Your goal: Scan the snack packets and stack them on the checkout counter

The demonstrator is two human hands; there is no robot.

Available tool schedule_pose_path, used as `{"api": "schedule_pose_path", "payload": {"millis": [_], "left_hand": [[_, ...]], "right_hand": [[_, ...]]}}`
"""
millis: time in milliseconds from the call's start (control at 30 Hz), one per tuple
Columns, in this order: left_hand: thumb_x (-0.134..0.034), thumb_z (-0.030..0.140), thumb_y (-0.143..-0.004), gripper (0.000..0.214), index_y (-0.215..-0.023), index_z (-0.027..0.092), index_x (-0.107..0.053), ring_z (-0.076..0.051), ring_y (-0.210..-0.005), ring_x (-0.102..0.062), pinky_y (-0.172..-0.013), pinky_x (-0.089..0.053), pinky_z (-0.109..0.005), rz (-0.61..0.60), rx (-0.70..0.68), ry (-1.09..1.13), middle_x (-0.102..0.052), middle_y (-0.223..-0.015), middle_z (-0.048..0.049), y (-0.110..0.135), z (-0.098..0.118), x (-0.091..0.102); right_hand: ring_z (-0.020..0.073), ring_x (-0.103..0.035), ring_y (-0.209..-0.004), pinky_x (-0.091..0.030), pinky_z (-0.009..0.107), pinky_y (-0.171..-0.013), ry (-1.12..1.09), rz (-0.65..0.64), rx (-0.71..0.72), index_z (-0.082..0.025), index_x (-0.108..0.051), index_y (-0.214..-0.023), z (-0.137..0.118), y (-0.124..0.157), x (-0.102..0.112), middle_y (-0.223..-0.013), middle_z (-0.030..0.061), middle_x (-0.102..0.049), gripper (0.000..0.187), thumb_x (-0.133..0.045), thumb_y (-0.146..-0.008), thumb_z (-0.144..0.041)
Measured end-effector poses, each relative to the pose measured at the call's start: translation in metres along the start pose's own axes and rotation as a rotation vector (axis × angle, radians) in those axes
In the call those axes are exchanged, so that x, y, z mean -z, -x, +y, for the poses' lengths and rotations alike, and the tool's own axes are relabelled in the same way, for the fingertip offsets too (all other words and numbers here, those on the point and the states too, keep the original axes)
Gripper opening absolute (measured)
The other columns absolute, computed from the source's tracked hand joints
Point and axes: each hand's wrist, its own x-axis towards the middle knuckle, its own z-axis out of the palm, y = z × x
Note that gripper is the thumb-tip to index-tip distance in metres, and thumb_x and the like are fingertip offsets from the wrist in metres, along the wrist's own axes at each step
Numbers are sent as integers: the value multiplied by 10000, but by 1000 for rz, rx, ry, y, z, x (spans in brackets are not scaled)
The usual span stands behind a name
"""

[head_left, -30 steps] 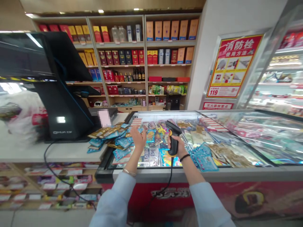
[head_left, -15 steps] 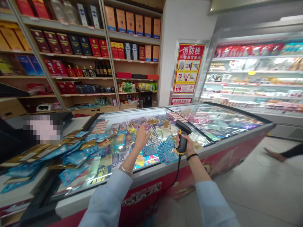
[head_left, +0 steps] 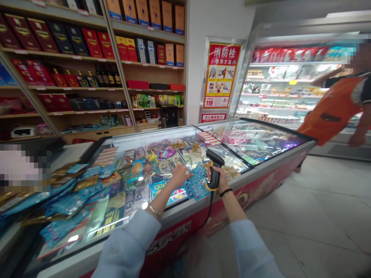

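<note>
My right hand (head_left: 222,178) grips a black and yellow barcode scanner (head_left: 213,170) by its handle, and a cord hangs from it. The scanner is held over the glass-topped chest freezer (head_left: 171,211). My left hand (head_left: 180,174) is beside the blue snack packets (head_left: 198,183) that lie on the freezer top. Its thumb reaches toward their edge with the fingers apart; contact is hard to make out. A pink-purple packet (head_left: 165,152) lies just beyond that hand. Several blue and gold packets (head_left: 71,199) are heaped on the left.
Shelves of boxes and bottles (head_left: 89,73) stand behind the freezer. At the right, a person in an orange apron (head_left: 333,108) is beside a lit refrigerated display (head_left: 269,88). A red fire-hydrant poster (head_left: 222,75) hangs on the wall.
My left hand has left the pink-purple packet and come nearer, toward the blue packets. The view has turned right, and the person in orange has come into sight. The scanner stays in my right hand.
</note>
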Motion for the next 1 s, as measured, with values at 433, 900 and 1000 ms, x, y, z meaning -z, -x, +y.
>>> {"api": "schedule_pose_path", "payload": {"millis": [433, 900, 1000], "left_hand": [[-537, 291, -849, 101, -895, 203, -558, -215, -959, -603, -887, -423, -365, 57, 162, 257, -670, -951, -52, -1, -9, 7], [-496, 402, -850, 249, -985, 217, -595, -124, -547, -545, -545, -402, -240, 631, 187, 460, -670, -863, -34, -6, -61, 87], [-495, 413, -853, 259, -985, 235, -629, -121, -517, -525, -564, -381, -236, 756, 239, 359, -652, -758, 2, -2, -74, 129]], "right_hand": [[102, -499, -356, -385, 205, -346, 66, 20, -38, -169, -580, -855, 4, -1, 3, -532, -40, -560, 244, -651, -694, -339], [113, -517, -349, -394, 212, -339, 135, -15, 63, -182, -563, -860, -5, -31, -47, -544, -43, -583, 252, -671, -695, -339], [122, -539, -362, -417, 221, -353, 271, -125, 57, -184, -565, -820, -13, -44, -69, -548, -30, -601, 205, -689, -714, -307]]}}
